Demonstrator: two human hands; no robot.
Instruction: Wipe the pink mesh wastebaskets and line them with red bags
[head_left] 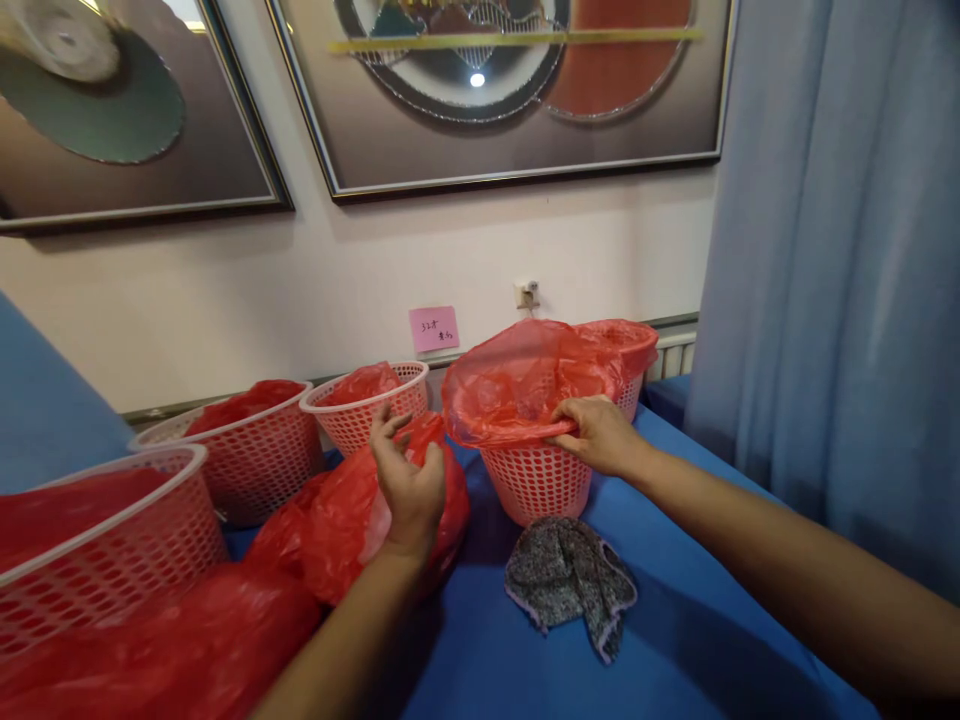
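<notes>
My right hand (598,432) grips the near right rim of a perforated plastic basket (536,482), over the red plastic bag (504,385) that lines it and spreads out past its rim. To the left, my left hand (409,480) is raised with its fingers apart and slightly curled, and holds nothing. Behind that hand lies a filled red plastic bag (337,520) on the blue cloth. A grey speckled cloth (566,575) with a pale purple edge lies crumpled just in front of the basket.
Several more perforated baskets stand around: one at the near left (112,560), one behind it (262,460), one at the back (360,415), another behind the lined basket (630,390). A pink note (433,328) and a socket (527,294) are on the wall. A blue curtain (825,250) hangs at right.
</notes>
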